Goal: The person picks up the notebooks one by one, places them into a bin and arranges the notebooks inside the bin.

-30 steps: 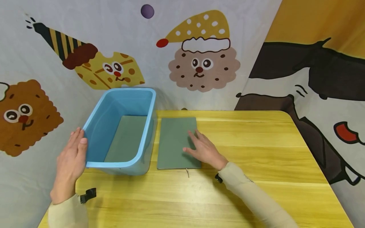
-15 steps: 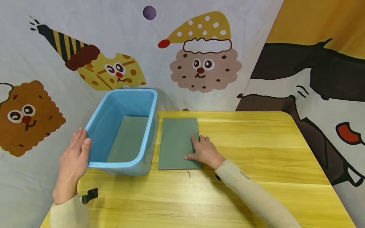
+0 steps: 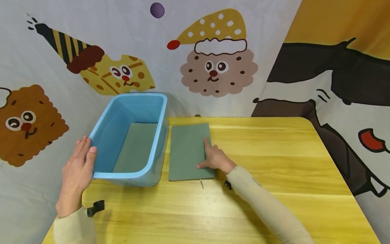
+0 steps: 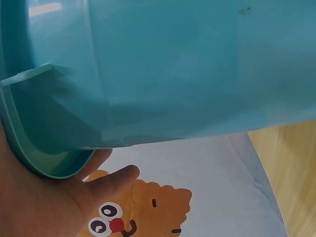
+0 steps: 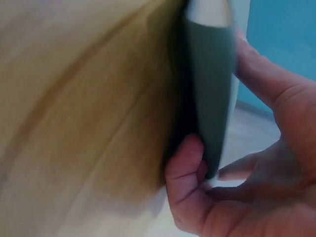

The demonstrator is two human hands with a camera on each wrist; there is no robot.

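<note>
A grey-green hardcover notebook (image 3: 187,152) lies on the table, its right edge slightly raised. My right hand (image 3: 217,158) grips that edge, thumb and index finger on the cover. In the right wrist view, other fingers (image 5: 185,173) curl under the notebook's spine (image 5: 213,89). A thin ribbon (image 3: 201,183) sticks out at its near end. To the left stands a light blue plastic bin (image 3: 156,142) with a flat grey-green notebook-like thing (image 3: 138,145) on its floor. With fingers straight, my left hand (image 3: 75,169) rests against the bin's left rim.
The yellow wooden table (image 3: 274,162) extends right and toward me. A white cloth (image 3: 170,67) with cartoon prints hangs behind the table and along its left side. Black straps (image 3: 95,208) are at both wrists.
My right hand came down onto the notebook's right edge and curled fingers under it. That edge has risen slightly. My left hand stays at the bin's rim.
</note>
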